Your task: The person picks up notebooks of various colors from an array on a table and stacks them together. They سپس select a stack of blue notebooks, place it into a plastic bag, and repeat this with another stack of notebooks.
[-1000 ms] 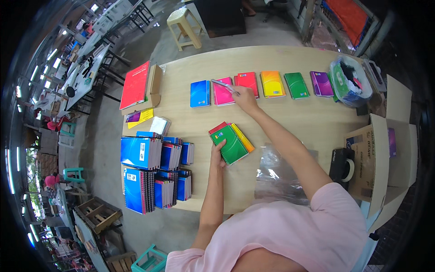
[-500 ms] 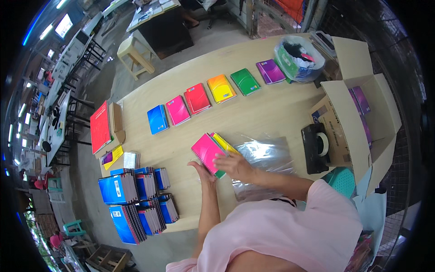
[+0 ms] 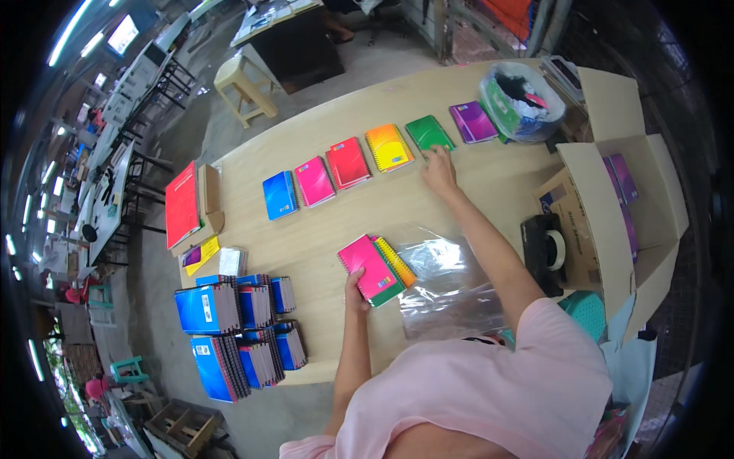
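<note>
My left hand (image 3: pixel 355 291) grips a small fanned stack of spiral notebooks: a pink notebook (image 3: pixel 368 268) on top, with a green one and a yellow one (image 3: pixel 395 260) showing beneath. My right arm stretches across the table, and my right hand (image 3: pixel 440 170) has its fingers closed at the near edge of a green notebook (image 3: pixel 428 132). That notebook lies in a far row with a blue notebook (image 3: pixel 280 195), another pink one (image 3: pixel 315 181), a red one (image 3: pixel 349 162), a yellow-orange one (image 3: pixel 390 147) and a purple one (image 3: pixel 473 122).
Clear plastic sheets (image 3: pixel 447 279) lie right of the held stack. Piles of blue notebooks (image 3: pixel 205 310) stand at the near left, below a large red book (image 3: pixel 182 206). At right are a black tape dispenser (image 3: pixel 537 252), an open carton (image 3: pixel 650 199) and a plastic-wrapped tub (image 3: pixel 520 107).
My right hand has left the held stack and reached out to the green notebook in the far row. My left hand keeps hold of the stack, now lower at its side. The view has shifted slightly.
</note>
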The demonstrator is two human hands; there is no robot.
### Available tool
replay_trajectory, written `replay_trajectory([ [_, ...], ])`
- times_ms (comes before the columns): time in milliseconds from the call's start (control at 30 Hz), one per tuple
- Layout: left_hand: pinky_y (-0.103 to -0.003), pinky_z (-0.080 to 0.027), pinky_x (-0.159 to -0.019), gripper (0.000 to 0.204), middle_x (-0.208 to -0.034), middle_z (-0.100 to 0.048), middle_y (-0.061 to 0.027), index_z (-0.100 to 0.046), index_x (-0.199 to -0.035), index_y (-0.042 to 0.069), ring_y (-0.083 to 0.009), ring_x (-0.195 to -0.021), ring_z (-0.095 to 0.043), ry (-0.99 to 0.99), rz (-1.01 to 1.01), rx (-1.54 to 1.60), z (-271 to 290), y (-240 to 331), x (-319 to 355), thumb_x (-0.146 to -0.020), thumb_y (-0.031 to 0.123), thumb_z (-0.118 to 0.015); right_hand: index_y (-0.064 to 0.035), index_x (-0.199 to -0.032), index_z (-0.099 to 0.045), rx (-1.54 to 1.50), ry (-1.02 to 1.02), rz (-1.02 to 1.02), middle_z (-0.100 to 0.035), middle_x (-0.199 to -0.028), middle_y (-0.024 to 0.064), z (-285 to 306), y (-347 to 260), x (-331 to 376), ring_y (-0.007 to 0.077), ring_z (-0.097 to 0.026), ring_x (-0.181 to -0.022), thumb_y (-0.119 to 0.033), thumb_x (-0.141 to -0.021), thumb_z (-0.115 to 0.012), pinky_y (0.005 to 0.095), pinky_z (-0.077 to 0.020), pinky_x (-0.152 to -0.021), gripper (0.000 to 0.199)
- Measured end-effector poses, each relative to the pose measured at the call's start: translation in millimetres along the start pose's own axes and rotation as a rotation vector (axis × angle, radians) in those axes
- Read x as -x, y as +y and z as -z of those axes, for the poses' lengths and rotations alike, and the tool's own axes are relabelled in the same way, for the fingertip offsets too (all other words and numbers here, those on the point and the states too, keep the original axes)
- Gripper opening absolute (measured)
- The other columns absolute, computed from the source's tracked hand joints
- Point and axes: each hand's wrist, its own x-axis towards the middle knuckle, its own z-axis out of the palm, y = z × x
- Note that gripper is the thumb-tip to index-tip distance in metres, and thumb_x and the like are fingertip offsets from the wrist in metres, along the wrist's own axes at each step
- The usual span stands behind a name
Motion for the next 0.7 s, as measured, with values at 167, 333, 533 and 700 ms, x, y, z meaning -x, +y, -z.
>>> replay_trajectory([
  [167,-0.037,-0.055,-0.083,0.041,-0.105,-0.065,-0.0124,-0.052,-0.12,0.0,-0.0231,-0.092,-0.066,-0.019,0.021,-0.012,-8.9,-5.0,-7.6,-0.084,0.018,-0.061,0.0005,-0.12,-0.058,0.38,0.028,0.048,-0.052,-0.127,0.0198,-34.6,34.6,-38.6,0.0364,-0.047,-0.121,-0.018,-0.078,-0.067,0.0484,-0.039,-0.102,0.047],
  [333,-0.037,-0.055,-0.081,0.042,-0.104,-0.065,-0.0119,-0.052,-0.119,-0.001,-0.0229,-0.092,-0.066,0.039,-0.016,-0.031,4.0,-1.3,0.5,-0.083,0.018,-0.062,-0.0029,-0.13,-0.051,0.435,-0.208,0.08,-0.051,-0.129,0.0183,-37.0,0.5,-37.1,0.0356,-0.046,-0.122,-0.021,-0.079,-0.067,0.0471,-0.0379,-0.104,0.056],
  [533,-0.037,-0.056,-0.081,0.043,-0.105,-0.064,-0.013,-0.05,-0.12,-0.001,-0.0231,-0.092,-0.066,0.013,0.003,-0.05,-20.4,-1.3,2.2,-0.083,0.018,-0.062,-0.0065,-0.134,-0.048,0.32,0.046,0.626,-0.057,-0.112,0.0111,-42.2,-24.4,-22.7,0.03,-0.054,-0.11,-0.02,-0.074,-0.072,0.043,-0.0429,-0.098,0.065],
  [700,-0.037,-0.056,-0.081,0.043,-0.106,-0.064,-0.0136,-0.05,-0.12,-0.001,-0.0235,-0.093,-0.066,0.012,0.006,-0.038,-4.1,-2.5,-2.6,-0.084,0.018,-0.062,-0.011,-0.128,-0.055,0.263,-0.221,0.486,-0.058,-0.105,0.0111,-51.2,-36.8,-14.4,0.03,-0.057,-0.107,-0.015,-0.075,-0.071,0.04,-0.0503,-0.087,0.055],
])
